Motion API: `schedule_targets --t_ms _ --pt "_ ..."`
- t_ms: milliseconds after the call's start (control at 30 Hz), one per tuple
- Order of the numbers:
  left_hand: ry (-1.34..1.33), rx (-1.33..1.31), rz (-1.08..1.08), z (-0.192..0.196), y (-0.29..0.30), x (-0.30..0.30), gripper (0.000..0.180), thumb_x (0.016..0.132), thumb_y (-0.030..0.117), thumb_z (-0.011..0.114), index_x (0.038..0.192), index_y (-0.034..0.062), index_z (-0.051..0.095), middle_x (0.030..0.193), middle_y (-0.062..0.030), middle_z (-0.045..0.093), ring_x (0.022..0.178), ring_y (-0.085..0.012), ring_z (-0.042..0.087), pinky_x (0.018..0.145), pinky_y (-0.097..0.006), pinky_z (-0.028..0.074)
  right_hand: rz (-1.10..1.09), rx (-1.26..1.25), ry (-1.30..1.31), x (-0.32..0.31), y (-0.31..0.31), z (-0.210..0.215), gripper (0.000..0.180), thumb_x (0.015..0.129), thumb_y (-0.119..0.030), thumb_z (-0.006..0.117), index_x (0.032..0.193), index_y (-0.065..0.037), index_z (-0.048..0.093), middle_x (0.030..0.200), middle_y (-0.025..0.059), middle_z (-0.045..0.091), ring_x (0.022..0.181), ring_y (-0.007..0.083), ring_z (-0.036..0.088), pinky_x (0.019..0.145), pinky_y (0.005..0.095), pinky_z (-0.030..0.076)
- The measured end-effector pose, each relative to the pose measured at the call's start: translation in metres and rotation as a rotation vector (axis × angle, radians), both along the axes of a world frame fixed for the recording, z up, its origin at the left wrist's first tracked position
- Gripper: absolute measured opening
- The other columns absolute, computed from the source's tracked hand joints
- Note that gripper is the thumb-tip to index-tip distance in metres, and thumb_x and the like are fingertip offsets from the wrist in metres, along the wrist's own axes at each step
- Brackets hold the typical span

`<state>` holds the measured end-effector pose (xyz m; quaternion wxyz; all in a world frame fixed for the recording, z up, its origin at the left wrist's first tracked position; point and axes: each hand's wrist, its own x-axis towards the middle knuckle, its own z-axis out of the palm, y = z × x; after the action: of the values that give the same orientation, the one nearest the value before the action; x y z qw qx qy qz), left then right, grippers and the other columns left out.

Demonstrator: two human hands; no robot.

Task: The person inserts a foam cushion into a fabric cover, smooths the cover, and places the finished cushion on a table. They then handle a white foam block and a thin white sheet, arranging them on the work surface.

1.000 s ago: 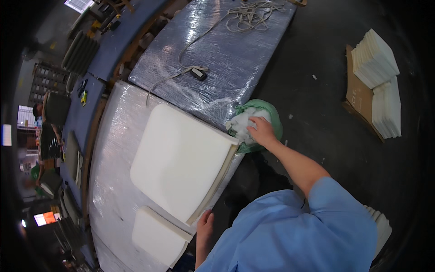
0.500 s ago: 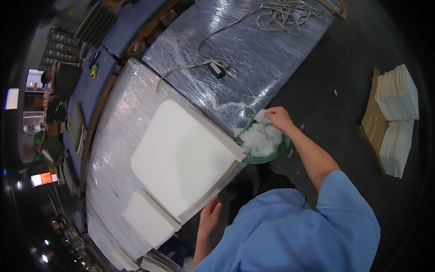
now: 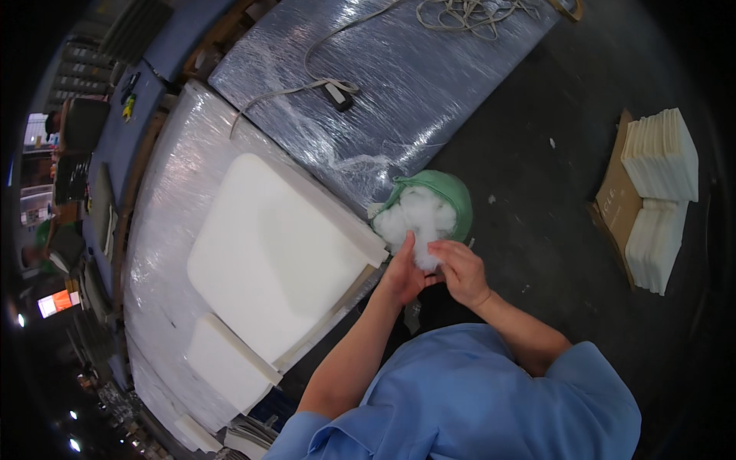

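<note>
Holding a loose tuft of fluffy white fibre [image 3: 427, 254] between two bare hands, a worker in a blue short-sleeved shirt [image 3: 491, 399] stands beside a table wrapped in clear plastic film [image 3: 165, 230]. The left hand [image 3: 406, 274], thumb raised and fingers passing beneath, grips the tuft from its left; the right hand [image 3: 462, 274], fingers bent, pinches it from the right, so neither is clearly nearer. The tuft's longer axis appears to run away from the body, toward a round green fabric bag [image 3: 454, 192] filled with the same white stuffing [image 3: 418, 211], just beyond the fingertips. Whether tuft and stuffing are joined cannot be told here. Near the left hand lies the corner of a large white foam slab with rounded corners [image 3: 280, 253].
</note>
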<state>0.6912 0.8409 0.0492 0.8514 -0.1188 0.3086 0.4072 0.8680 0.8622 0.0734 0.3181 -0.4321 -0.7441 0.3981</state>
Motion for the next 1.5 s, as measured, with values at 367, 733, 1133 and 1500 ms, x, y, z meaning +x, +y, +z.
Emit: schedule_targets --t_ms 367,733,1133,1500 --pt "0.39 -0.06 -0.17 -0.012 -0.013 -0.005 0.036 0.102 0.013 0.057 0.134 -0.0024 0.054 0.121 -0.0167 0.068 0.106 -0.03 0.069 0.095 -0.045 0.057 -0.269 -1.293 0.29 0.03 0.034 -0.026 0.036 0.098 -0.026 0.069 0.124 -0.002 0.064 0.116 0.009 0.069 0.103 0.0176 0.067 0.089 0.0355 0.055" --pt "0.745 0.049 -0.47 -0.009 -0.066 -0.008 0.021 0.1 0.013 0.059 0.112 -0.0011 0.069 0.099 -0.0123 0.074 0.085 -0.0222 0.072 0.079 -0.036 0.058 -0.248 -1.352 0.251 -0.037 -0.009 -0.071 0.02 0.095 -0.02 0.071 0.102 -0.001 0.072 0.085 0.0053 0.07 0.072 0.0136 0.065 0.063 0.0302 0.052" --pt "0.545 0.069 -0.198 0.013 -0.073 -0.027 0.045 0.085 0.003 0.051 0.13 0.0048 0.058 0.1 -0.01 0.066 0.089 -0.0249 0.067 0.083 -0.04 0.056 0.025 -1.556 0.588 0.021 0.002 -0.03 0.027 0.1 -0.028 0.066 0.107 -0.003 0.07 0.1 0.0066 0.072 0.087 0.0163 0.071 0.074 0.0301 0.058" --pt "0.497 0.051 -0.372 -0.046 0.011 0.01 0.041 0.1 0.034 0.063 0.127 0.0038 0.06 0.11 -0.0089 0.068 0.098 -0.0243 0.066 0.085 -0.043 0.055 0.122 -1.293 0.043 0.03 -0.012 -0.043 0.032 0.097 -0.032 0.07 0.109 -0.003 0.073 0.097 0.0066 0.073 0.078 0.0131 0.069 0.069 0.0263 0.055"
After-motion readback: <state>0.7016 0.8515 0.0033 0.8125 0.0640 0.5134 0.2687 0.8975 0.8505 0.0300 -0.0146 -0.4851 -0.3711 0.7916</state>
